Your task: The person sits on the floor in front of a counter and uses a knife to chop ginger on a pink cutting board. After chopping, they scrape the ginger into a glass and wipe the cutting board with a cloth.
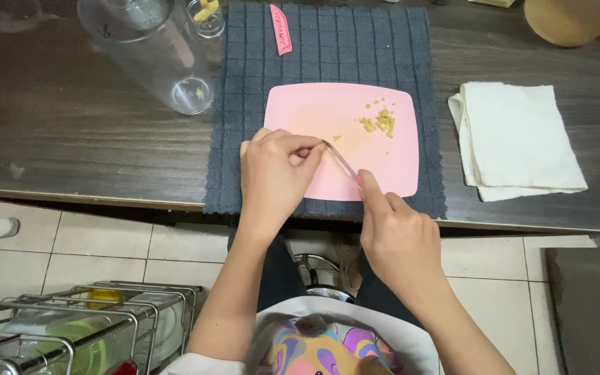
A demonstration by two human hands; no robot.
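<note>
A pink cutting board (328, 111) lies on a dark grey cloth mat (342, 48) on the dark wooden table. A small heap of chopped yellow bits (381, 121) sits on the board's right part. My right hand (394, 236) grips a thin pink knife (342, 160), its blade slanting up-left over the board. My left hand (276, 173) has its fingertips pinched at the blade's tip, touching a tiny yellow piece there. What lies under those fingers is hidden.
A clear plastic jug (157, 52) and a small glass with yellow pieces (207, 15) stand at the back left. A pink knife sheath (280, 29) lies on the mat. Folded white cloth (519, 142) rests at the right. A wire dish rack (85, 326) stands on the floor.
</note>
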